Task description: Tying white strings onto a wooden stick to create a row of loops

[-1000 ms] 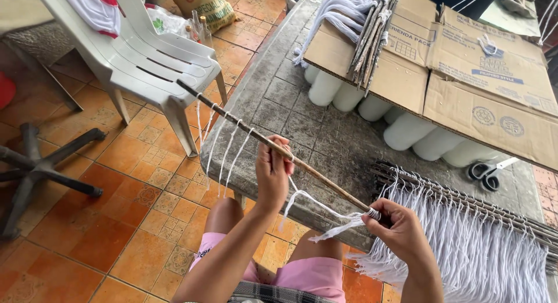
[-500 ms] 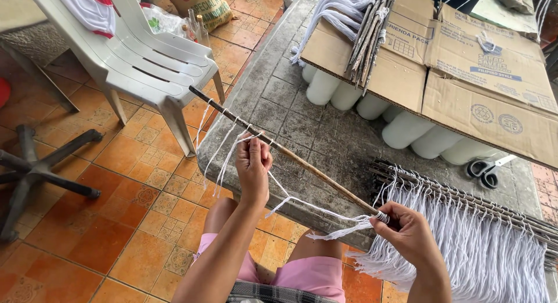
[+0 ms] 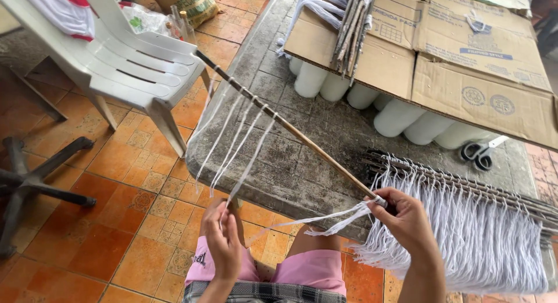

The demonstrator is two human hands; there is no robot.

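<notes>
My right hand [image 3: 407, 219] grips the near end of a long thin wooden stick [image 3: 290, 128], together with a bundle of white strings [image 3: 343, 219] pinched against it. The stick slants up and to the left over the stone table. Several white strings [image 3: 235, 143] are looped on it and hang down. My left hand [image 3: 224, 242] is low, in front of my lap, pulling the bottom end of one hanging string [image 3: 247, 169] downward between its fingers.
A grey stone table [image 3: 302, 158] carries a row of sticks with white string fringes [image 3: 471, 227], scissors [image 3: 479, 155], flattened cardboard [image 3: 465, 59] on white cylinders [image 3: 395, 117], and more strung sticks [image 3: 349, 24]. A white plastic chair [image 3: 128, 59] and an office-chair base [image 3: 35, 175] stand left on orange tiles.
My left hand has left the stick and dropped toward my lap, drawing a string down. The stick's far end has swung higher and to the right.
</notes>
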